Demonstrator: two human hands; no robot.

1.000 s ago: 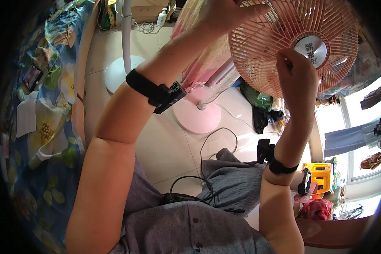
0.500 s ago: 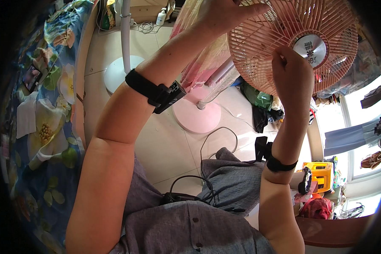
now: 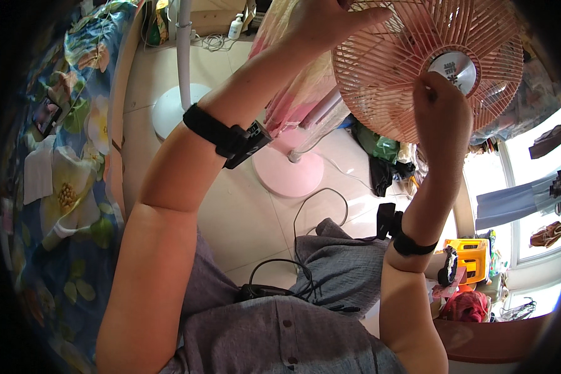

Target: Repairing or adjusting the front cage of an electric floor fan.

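A pink standing fan (image 3: 380,81) with a slatted round grille and a silver centre disc (image 3: 453,70) stands in front of me at the upper right. My left hand (image 3: 321,25) is at the grille's upper left rim. Its thumb stretches across the front slats, while the other fingers are mostly cut off by the picture's top edge. My right hand (image 3: 444,109) is closed against the front of the grille, just below the disc and covering part of it. Whatever lies inside its curled fingers is hidden. Both forearms wear black straps with small devices.
The fan's round pink base (image 3: 288,171) rests on the tiled floor. To its left is a white round base (image 3: 179,106) with a grey pole. A floral-covered bed (image 3: 68,187) runs along the left. A yellow crate (image 3: 474,258) sits at right; a black cable (image 3: 296,230) crosses the floor.
My right hand has moved a little right and down over the grille, now overlapping the silver disc's lower part. The left hand stays at the rim.
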